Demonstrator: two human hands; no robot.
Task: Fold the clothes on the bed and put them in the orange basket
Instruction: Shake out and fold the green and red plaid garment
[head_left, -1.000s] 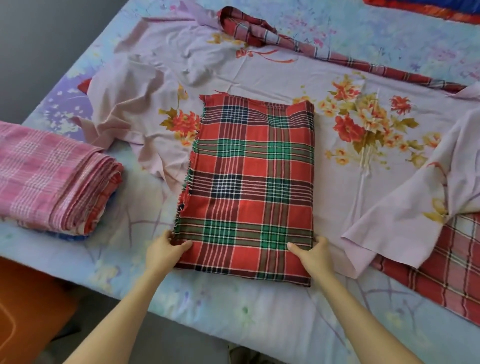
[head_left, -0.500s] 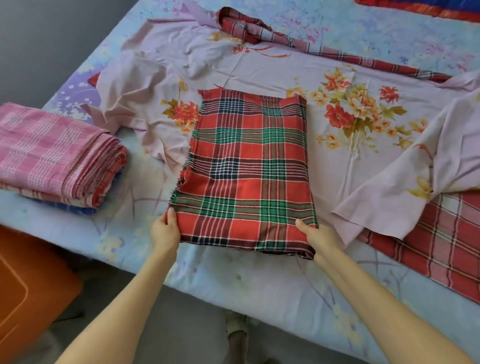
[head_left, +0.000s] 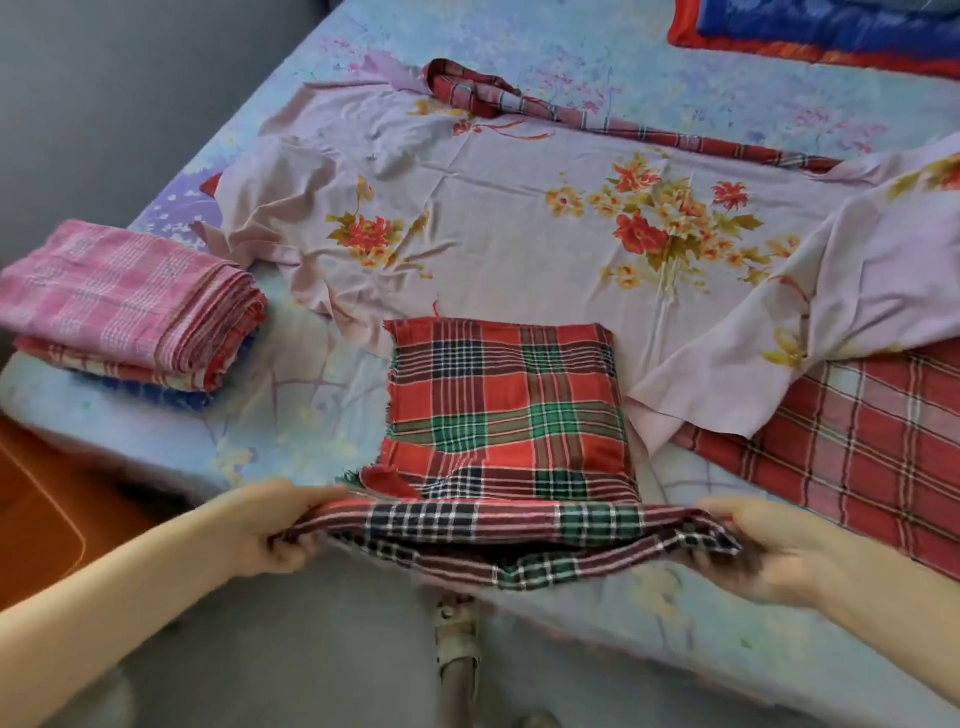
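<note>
Between the hands: folded red-and-green plaid cotton cloth (head_left: 504, 410), near edge held up off the blue floral bed (head_left: 311, 415), likely for another fold.
Left hand (head_left: 275, 530): pinching the near left corner.
Right hand (head_left: 753, 551): gripping the near right corner.
Orange plastic basket (head_left: 41, 519): outside the left forearm, waiting.

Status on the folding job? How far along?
Done: a stack of folded cloths, pink plaid on top, sits on the bed, not yet in the orange basket. In hand: left hand and right hand grip the near edge of the red-green plaid cloth, mid-fold. Remaining: the lilac floral cloth and the red plaid cloth under it lie unfolded; everything needs basketing.
</note>
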